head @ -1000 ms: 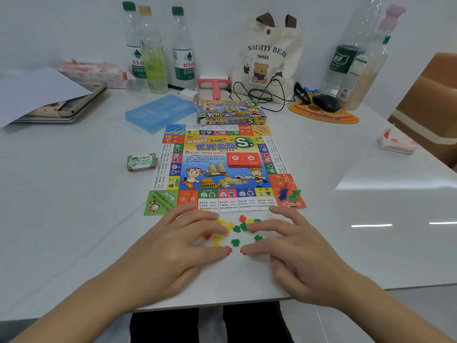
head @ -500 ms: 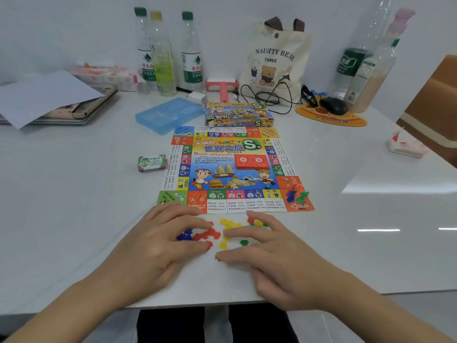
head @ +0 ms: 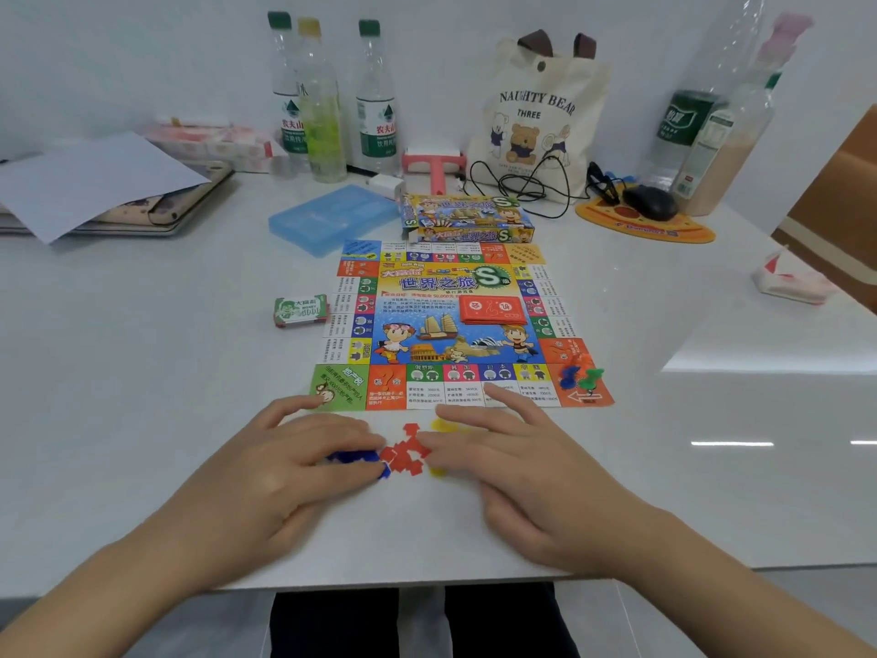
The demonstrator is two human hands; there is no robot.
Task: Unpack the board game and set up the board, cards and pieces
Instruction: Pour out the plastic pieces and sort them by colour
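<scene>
Pieces (head: 411, 449), the small plastic houses, lie on the table (head: 142, 420) just at 6 o'clock of the board (head: 427, 325), between the two hands. A second ago they were a mixed scatter of yellow, green and red. Now they are bunched by colour: red houses (head: 402, 463) in the middle, blue houses (head: 353, 457) at their 9 o'clock under the left hand (head: 284, 472), and yellow houses (head: 443, 426) at 1 o'clock by the right hand (head: 517, 463). No green shows; it may be hidden under the right hand. Both hands lie flat with fingers stretched, pushing rather than gripping anything. Sorting looks nearly done, I judge. The board is unfolded flat, with red cards (head: 493, 310) right of its centre and pawns (head: 579, 372) on its 5 o'clock corner. A stack of play money (head: 301, 310) sits at its 9 o'clock and the box (head: 467, 220) at 12 o'clock.
</scene>
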